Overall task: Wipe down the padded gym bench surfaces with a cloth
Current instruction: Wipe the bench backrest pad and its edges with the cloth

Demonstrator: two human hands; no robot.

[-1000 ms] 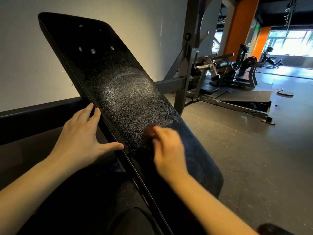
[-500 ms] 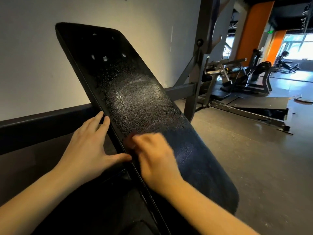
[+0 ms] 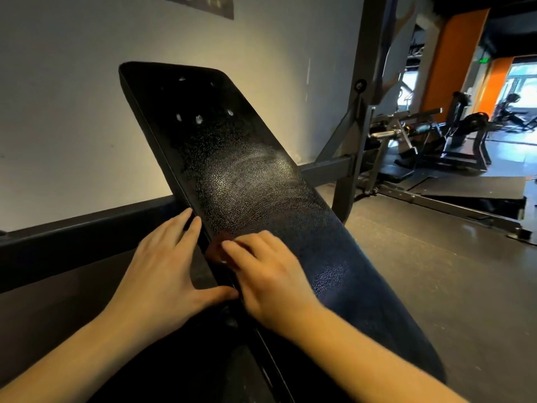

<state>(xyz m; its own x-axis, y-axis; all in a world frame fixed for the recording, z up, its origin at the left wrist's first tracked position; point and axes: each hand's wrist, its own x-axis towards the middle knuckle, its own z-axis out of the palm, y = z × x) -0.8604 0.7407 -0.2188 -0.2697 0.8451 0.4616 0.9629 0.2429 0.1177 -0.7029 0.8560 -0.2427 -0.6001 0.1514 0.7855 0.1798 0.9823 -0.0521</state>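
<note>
— Left hand first: we are laying it open, fingers straight and spread, against the left edge of the bench pad, with the thumb touching that edge lower down. It is holding nothing.

— Why are we putting it there?

— We are judging that it is bracing the tilted pad, so the rubbing is not rocking it on its frame.

— And moving rightward?

— The cloth, a small reddish wad, is lying on the pad just beside its left edge, mostly covered by the right hand. We are pressing it down with nearly straight fingers. The hand is blurring, and we cannot tell whether the thumb is pinching the cloth underneath.

— How is the surface looking?

— Above the cloth the grain is showing pale curved streaks. Higher up a few pale spots are sitting, so we are guessing the upper stretch is waiting.

— Further right?

— The steel frame is rising behind the pad, and other machines are standing well apart across the floor.
</note>
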